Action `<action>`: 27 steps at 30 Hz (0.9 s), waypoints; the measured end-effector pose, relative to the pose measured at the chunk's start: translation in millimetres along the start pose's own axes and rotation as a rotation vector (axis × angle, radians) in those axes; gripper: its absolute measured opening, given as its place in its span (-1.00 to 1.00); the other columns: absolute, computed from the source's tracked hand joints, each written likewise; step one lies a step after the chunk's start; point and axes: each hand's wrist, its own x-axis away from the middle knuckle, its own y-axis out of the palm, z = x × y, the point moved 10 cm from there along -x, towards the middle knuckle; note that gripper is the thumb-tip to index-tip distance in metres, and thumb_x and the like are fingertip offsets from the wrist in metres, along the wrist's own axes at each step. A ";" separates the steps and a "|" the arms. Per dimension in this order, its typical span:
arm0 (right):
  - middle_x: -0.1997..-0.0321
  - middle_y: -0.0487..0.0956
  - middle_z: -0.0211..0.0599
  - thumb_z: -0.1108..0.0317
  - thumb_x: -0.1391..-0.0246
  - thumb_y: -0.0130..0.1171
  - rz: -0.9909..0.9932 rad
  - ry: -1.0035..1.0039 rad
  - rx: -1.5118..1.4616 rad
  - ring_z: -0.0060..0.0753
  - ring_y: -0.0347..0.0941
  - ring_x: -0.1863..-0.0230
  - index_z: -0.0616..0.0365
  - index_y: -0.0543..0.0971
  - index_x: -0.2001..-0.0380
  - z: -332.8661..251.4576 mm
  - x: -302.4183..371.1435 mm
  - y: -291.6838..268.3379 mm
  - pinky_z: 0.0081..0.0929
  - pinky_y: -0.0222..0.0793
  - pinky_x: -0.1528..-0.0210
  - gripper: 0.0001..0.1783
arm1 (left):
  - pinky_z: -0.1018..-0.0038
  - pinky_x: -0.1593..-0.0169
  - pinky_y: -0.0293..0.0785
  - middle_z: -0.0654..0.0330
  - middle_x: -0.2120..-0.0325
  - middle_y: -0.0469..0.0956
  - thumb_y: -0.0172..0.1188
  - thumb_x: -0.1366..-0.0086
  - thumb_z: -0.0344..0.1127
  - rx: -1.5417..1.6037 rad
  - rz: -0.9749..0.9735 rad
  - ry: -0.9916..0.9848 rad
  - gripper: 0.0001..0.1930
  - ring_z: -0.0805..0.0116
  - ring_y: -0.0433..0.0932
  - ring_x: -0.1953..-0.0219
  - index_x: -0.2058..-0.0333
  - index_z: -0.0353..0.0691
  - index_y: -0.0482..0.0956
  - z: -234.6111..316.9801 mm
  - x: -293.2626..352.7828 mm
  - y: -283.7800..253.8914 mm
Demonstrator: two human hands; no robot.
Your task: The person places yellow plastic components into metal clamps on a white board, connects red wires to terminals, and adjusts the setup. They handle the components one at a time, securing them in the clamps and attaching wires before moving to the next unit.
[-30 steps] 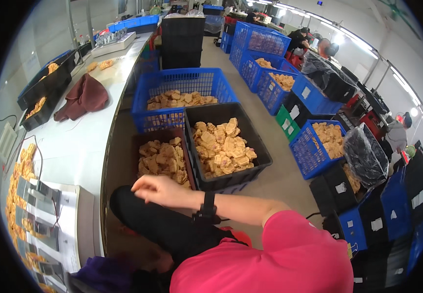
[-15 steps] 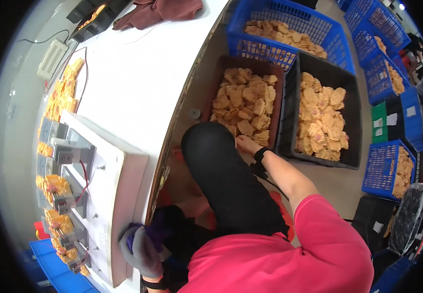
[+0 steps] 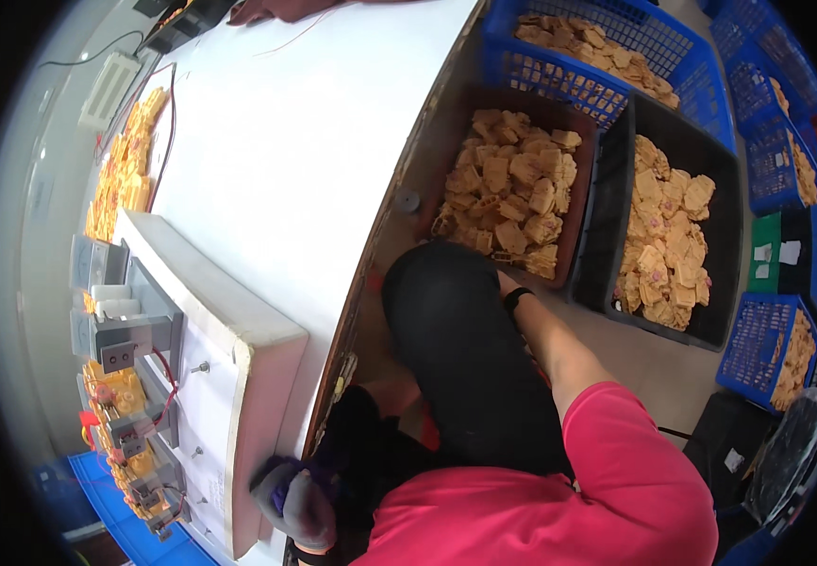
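My left hand [image 3: 297, 509], in a grey glove, is at the table's near edge beside the white box-shaped fixture [image 3: 262, 377]. Its fingers are curled around a crumpled purple cloth-like thing [image 3: 281, 491], partly hidden. My bare right hand [image 3: 507, 284], with a black band at the wrist, reaches down past my knee; the knee hides its fingers. Just beyond it stands a brown bin [image 3: 580, 203] heaped with small yellow-tan plastic pieces [image 3: 512, 179]. Whether the hand touches the bin or any piece cannot be seen.
To the right, a black bin [image 3: 607, 236] holds more such pieces. Behind is a blue crate [image 3: 559, 78], with further blue crates [image 3: 758, 349] at the far right. Grey clamp-like units [image 3: 130, 330] line the fixture. Yellow pieces [image 3: 130, 170] lie along the white table's [image 3: 276, 141] far edge.
The view has shifted, so table and bins sit differently in it. My right hand has drawn further behind the knee, and less of it shows. The left stays by the table edge.
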 end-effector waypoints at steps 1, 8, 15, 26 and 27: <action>0.16 0.64 -0.12 0.05 -0.16 0.19 -0.054 -0.015 0.026 -0.28 0.57 0.30 0.15 0.23 -0.32 3.3 -6.5 4.8 -0.35 0.46 0.30 -0.25 | 0.22 0.17 0.48 -0.01 0.16 0.43 0.07 -0.17 -0.57 0.005 0.001 0.000 -0.64 0.02 0.49 0.17 0.04 -0.16 0.49 -1.0 1.1 1.5; 0.28 0.63 -0.12 0.09 -0.14 0.19 0.216 0.081 -0.193 -0.30 0.53 0.44 0.39 0.43 -0.07 -17.0 31.2 -2.4 -0.36 0.42 0.42 -0.40 | 0.25 0.23 0.47 -0.02 0.23 0.43 0.12 -0.14 -0.58 0.022 0.069 -0.045 -0.65 0.05 0.48 0.26 0.07 -0.17 0.50 -3.9 8.2 2.7; 0.33 0.62 -0.12 0.04 -0.13 0.18 0.173 0.124 -0.261 -0.31 0.53 0.30 0.37 0.54 0.08 -37.0 61.9 -11.3 -0.35 0.41 0.28 -0.46 | 0.37 0.25 0.48 0.02 0.15 0.43 0.05 -0.26 -0.47 0.076 -0.007 -0.101 -0.70 0.17 0.50 0.30 0.02 -0.17 0.43 -30.6 29.7 6.1; 0.24 0.60 -0.15 -0.11 -0.08 0.15 0.073 0.283 -0.060 -0.34 0.48 0.27 0.30 0.57 0.12 -86.2 96.4 -11.5 -0.42 0.38 0.22 -0.38 | 0.37 0.11 0.47 0.05 0.16 0.45 0.01 -0.29 -0.25 -0.013 0.077 -0.007 -0.68 0.24 0.49 0.22 0.06 -0.33 0.42 -18.6 22.3 0.4; 0.20 0.61 -0.13 -0.06 -0.17 0.10 0.103 0.300 -0.041 -0.33 0.48 0.23 0.33 0.58 0.12 -91.3 99.1 -12.1 -0.41 0.38 0.18 -0.43 | 0.32 0.08 0.46 0.04 0.15 0.45 0.02 -0.29 -0.31 0.035 0.063 -0.035 -0.70 0.20 0.49 0.19 0.04 -0.30 0.43 -15.8 17.2 0.7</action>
